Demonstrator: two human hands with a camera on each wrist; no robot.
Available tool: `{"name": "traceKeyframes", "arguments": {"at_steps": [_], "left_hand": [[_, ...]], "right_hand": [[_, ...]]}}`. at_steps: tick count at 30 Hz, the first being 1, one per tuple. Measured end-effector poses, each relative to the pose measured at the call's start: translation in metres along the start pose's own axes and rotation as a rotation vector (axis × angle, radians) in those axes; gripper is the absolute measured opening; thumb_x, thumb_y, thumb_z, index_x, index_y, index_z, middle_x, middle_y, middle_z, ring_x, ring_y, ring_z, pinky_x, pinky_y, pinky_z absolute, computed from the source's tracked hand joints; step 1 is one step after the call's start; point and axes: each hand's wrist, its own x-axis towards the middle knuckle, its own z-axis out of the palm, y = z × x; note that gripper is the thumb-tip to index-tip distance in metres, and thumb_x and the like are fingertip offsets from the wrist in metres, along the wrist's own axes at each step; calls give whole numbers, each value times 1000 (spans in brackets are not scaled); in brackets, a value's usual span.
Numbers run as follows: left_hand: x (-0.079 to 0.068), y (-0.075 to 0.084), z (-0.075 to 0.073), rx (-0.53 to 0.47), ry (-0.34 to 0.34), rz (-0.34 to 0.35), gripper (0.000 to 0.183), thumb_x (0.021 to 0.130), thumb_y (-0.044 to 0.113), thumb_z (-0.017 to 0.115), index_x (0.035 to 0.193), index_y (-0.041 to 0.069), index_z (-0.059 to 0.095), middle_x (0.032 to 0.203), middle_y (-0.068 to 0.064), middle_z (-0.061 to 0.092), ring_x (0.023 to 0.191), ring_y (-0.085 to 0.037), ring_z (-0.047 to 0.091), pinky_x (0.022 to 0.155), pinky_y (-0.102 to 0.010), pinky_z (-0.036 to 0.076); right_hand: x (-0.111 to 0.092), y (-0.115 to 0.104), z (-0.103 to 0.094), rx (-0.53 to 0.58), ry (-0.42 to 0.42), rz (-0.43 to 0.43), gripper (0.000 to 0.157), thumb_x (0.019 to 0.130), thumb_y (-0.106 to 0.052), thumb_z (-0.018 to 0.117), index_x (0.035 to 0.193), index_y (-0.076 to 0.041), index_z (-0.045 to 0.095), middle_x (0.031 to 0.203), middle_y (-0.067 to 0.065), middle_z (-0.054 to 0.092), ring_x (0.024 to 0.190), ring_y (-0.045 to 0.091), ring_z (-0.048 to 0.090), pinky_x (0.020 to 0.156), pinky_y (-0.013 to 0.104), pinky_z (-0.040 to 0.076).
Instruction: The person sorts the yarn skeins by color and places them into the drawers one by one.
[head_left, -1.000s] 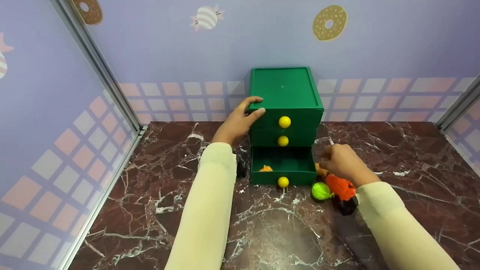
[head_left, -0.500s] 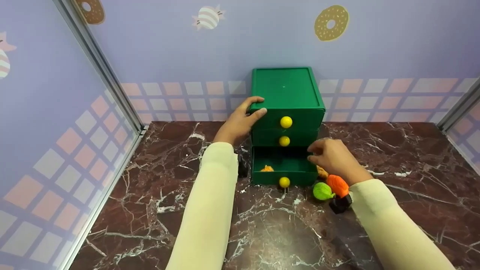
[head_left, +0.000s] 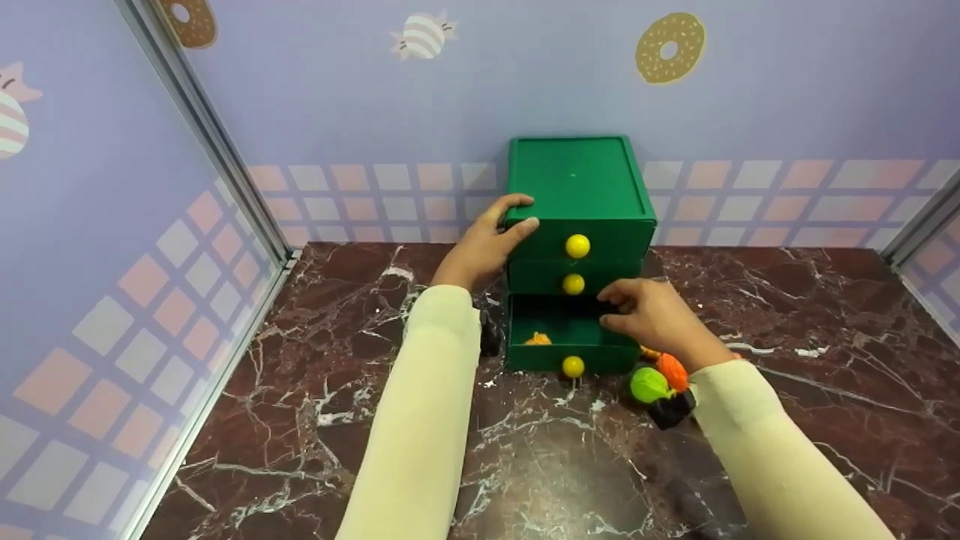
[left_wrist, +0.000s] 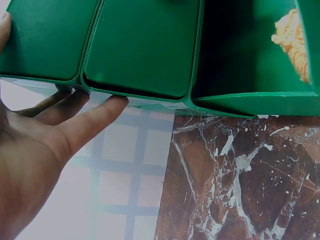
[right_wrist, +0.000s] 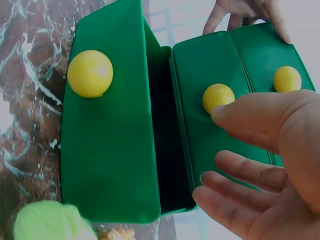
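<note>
A green cabinet (head_left: pixel 574 180) with three drawers and yellow knobs stands near the back wall. Its bottom drawer (head_left: pixel 555 358) is pulled out and holds a ridged orange item (left_wrist: pixel 291 42). My left hand (head_left: pixel 484 244) grips the cabinet's upper left corner, with the thumb on the front, one finger on top and others along the side. Over the right part of the open drawer hovers my right hand (head_left: pixel 649 315), holding nothing. In the right wrist view its thumb and fingers are apart, with the thumb tip overlapping the middle knob (right_wrist: pixel 218 98).
Right of the drawer lie a bright green round item (head_left: pixel 649 385), an orange item (head_left: pixel 673 371) and a small tan piece (head_left: pixel 649 352), partly hidden. Black wrist cameras show by both cuffs. Patterned wall panels (head_left: pixel 420 112) rise behind and at the sides of the marbled tabletop (head_left: pixel 375 322).
My right hand has moved left from beside the cabinet to over the open bottom drawer. My left hand keeps its hold on the corner. The view has shifted slightly.
</note>
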Motion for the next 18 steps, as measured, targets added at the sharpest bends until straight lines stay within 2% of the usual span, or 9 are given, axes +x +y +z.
{"name": "traceKeyframes", "arguments": {"at_steps": [9,18], "left_hand": [[0,1,1,-52,2,-19,44,91,56,55,134,50,44,147,-1,42,124,-21,52,98,-42,46],[-1,1,0,-16,3,-13,45,92,57,53,135,49,43,149,-2,40,125,-22,51,100,-43,46]], "right_hand": [[5,-6,8,33,-25,-23,32,87,-23,71,116,-10,67,114,15,66,101,29,62,89,48,51],[12,-9,23,74,-39,-35,33,87,-23,72,115,-8,68,114,15,67,102,28,62,90,48,51]]}}
